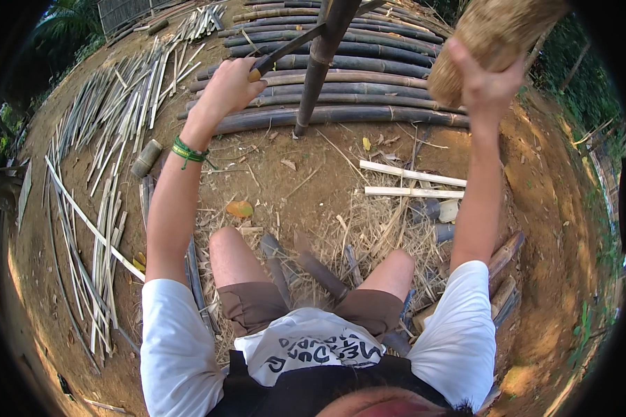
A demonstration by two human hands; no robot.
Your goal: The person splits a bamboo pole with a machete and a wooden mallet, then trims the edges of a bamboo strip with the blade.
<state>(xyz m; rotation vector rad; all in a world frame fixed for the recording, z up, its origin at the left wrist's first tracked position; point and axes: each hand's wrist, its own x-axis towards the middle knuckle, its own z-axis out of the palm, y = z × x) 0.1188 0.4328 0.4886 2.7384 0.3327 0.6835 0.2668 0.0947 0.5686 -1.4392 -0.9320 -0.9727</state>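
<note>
My left hand (224,89), with a green cord bracelet at the wrist, is closed round the handle of a machete (290,51). Its dark blade reaches up and right to the side of an upright bamboo pole (318,69); whether it has cut in, I cannot tell. The pole's lower end meets the bare ground, and its top runs out of view. High on the right, my right hand (492,87) grips a thick, rough chunk of wood (511,35), raised apart from the machete and slightly blurred.
Beyond the pole, long dark bamboo poles (327,115) lie side by side. Split bamboo strips (108,229) spread over the ground at left. Two pale strips (416,191) lie near my right forearm. Shavings (368,229) and short bamboo offcuts (323,274) lie around my knees.
</note>
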